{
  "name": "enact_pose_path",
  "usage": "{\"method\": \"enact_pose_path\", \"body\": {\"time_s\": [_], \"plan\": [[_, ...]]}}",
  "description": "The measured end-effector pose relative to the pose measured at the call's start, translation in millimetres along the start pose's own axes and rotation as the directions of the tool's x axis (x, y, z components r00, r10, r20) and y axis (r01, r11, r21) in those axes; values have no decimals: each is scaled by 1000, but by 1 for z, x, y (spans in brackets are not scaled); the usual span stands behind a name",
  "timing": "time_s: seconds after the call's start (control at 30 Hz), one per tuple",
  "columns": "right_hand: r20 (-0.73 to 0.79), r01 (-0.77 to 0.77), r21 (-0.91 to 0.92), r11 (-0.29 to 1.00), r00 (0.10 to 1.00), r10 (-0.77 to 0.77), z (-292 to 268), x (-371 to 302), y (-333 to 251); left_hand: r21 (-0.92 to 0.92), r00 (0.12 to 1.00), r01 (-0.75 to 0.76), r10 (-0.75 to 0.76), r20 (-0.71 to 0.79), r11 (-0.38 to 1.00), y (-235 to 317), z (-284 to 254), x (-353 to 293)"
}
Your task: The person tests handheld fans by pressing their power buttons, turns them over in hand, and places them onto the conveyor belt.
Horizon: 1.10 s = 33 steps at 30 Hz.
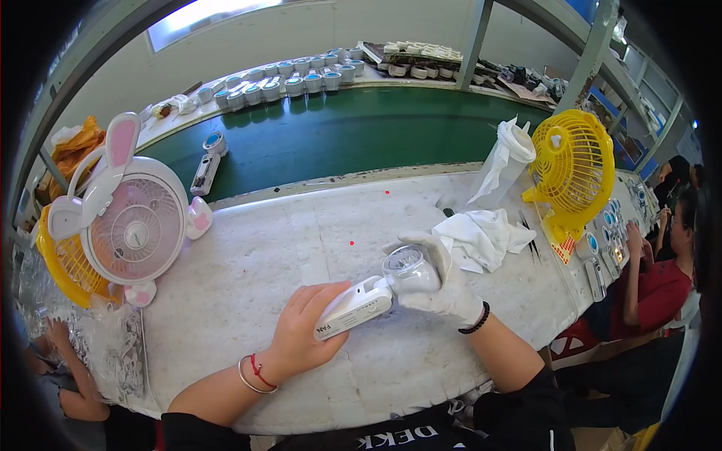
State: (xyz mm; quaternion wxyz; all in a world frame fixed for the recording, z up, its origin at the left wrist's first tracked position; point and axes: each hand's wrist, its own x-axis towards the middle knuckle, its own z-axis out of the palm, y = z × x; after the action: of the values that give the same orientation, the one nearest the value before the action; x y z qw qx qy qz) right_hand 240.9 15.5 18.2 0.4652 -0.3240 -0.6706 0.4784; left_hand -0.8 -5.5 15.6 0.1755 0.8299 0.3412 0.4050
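Observation:
A white handheld fan [359, 307] is held tilted above the middle of the table. My bare left hand [302, 331] is closed around its handle, which has dark print on its side. My right hand [457, 292], in a white glove, cups the round fan head, whose front is clear and faces up. Some of the right fingers are hidden behind the head. Just beyond the right hand lies a crumpled white cloth [485, 239], with tweezers [532, 239] beside it.
A pink-and-white rabbit-eared fan [135, 218] stands at left, a yellow fan [573, 169] at right. Beyond the white table [248, 248] runs a green conveyor belt [391, 124] bearing one handheld fan [208, 161]. A white roll [505, 161] stands near the yellow fan. Co-workers sit at both sides.

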Motion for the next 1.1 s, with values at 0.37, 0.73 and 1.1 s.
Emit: {"method": "enact_pose_path", "body": {"time_s": [0.37, 0.73, 1.1], "plan": [[23, 26, 32, 999, 999, -27, -2, -2, 1, -628, 587, 777, -423, 691, 52, 10, -14, -1], [-14, -525, 632, 570, 728, 686, -1, 4, 0, -648, 584, 714, -284, 760, -265, -6, -4, 3], [68, -411, 515, 752, 894, 443, 5, 2, 4, -549, 529, 690, -189, 828, -471, -31, -4, -9]]}}
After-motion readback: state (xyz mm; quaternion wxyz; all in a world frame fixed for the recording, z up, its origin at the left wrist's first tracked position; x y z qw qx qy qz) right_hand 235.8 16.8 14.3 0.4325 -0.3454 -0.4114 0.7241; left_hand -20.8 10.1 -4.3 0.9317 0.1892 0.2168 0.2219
